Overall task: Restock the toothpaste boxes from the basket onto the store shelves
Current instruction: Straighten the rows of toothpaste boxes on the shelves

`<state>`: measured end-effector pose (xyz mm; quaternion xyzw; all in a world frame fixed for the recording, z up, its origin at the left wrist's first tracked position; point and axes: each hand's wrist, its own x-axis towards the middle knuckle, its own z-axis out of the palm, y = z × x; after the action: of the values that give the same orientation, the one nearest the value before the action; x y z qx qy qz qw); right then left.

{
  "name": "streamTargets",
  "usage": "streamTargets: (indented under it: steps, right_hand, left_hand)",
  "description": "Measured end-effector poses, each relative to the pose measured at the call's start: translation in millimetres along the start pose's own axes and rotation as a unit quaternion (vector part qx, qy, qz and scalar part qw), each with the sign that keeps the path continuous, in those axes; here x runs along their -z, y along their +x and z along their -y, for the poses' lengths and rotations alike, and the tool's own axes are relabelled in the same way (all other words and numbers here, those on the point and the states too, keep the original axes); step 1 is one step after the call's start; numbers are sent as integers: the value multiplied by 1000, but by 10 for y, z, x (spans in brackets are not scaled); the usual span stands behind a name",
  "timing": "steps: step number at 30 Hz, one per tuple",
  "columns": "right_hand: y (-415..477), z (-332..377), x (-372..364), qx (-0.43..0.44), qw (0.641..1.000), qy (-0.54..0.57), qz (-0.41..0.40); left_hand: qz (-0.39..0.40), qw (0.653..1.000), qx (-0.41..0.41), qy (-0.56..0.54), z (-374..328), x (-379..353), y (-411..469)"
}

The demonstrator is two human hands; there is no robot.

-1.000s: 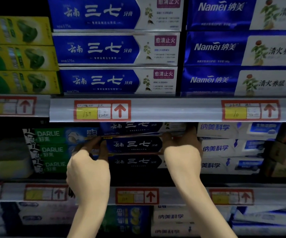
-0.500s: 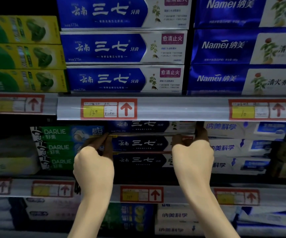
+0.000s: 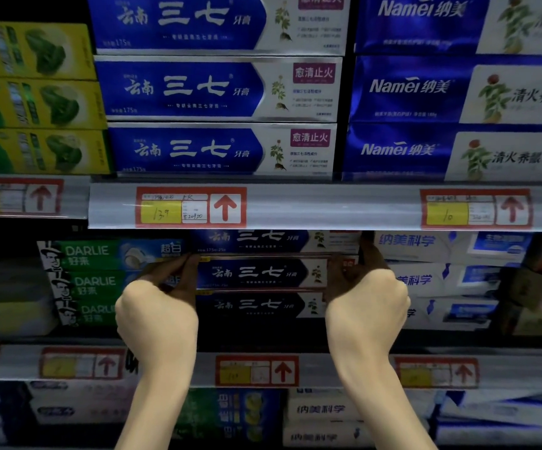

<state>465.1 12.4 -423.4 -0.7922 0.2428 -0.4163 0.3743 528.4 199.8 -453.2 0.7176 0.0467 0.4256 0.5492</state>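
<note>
As seems, left hand (image 3: 157, 315), right hand (image 3: 365, 306) grip box (image 3: 256, 272).

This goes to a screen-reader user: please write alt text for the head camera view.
A person's left hand and right hand grip the ends of a dark blue toothpaste box, the middle of three stacked on a dim store shelf, between green Darlie boxes and white boxes with blue print.

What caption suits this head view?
Left hand and right hand grip the ends of a blue toothpaste box stacked on the shelf.
</note>
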Motion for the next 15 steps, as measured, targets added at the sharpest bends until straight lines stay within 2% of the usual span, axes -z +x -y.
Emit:
streamTargets:
  steps: [7,10,15]
  right_hand:
    - [3,0,28,34,999,-6,-22]
    - [-22,16,25,20,1000,2,-14]
    - [-99,25,47,14,999,-5,-48]
  left_hand:
    - [-4,1000,-6,10,-12,7,-11]
    - [-4,1000,-19,20,-54,33,-27]
    - [-12,999,-17,35,-141,64,-75]
